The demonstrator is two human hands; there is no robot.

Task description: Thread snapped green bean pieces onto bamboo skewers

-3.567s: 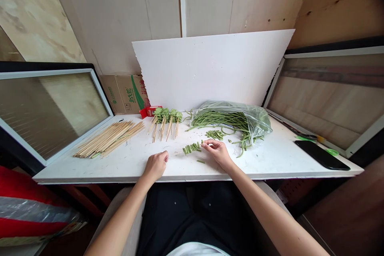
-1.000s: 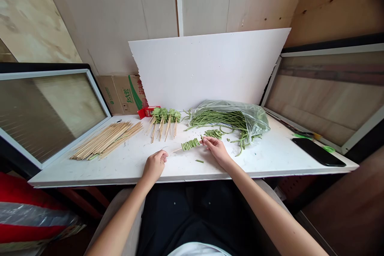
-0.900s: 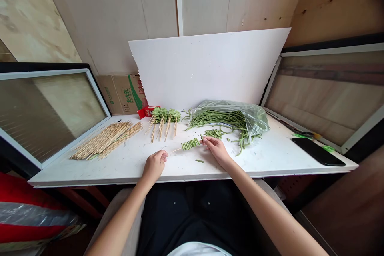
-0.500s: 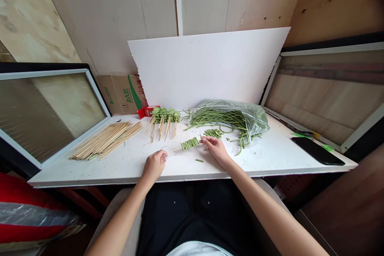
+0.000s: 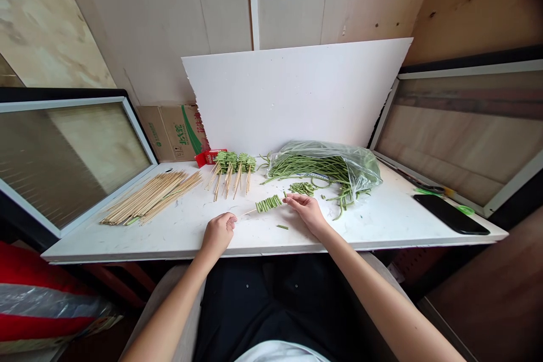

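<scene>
My left hand (image 5: 219, 232) is closed on the lower end of a bamboo skewer (image 5: 249, 212), which slants up to the right. Several short green bean pieces (image 5: 268, 203) are threaded side by side along its upper part. At the skewer's tip, my right hand (image 5: 306, 210) pinches a single bean piece (image 5: 285, 194) between thumb and fingers; whether the tip has entered it I cannot tell. One loose cut piece (image 5: 282, 227) lies on the table below the skewer. A small pile of cut pieces (image 5: 302, 188) sits just beyond my right hand.
Bare bamboo skewers (image 5: 148, 198) lie heaped at the left. Filled bean skewers (image 5: 234, 163) are stacked at the back, beside a red packet (image 5: 207, 158). A clear plastic bag (image 5: 365, 167) holds long beans. A black phone (image 5: 449, 214) and scissors (image 5: 428, 187) lie at the right.
</scene>
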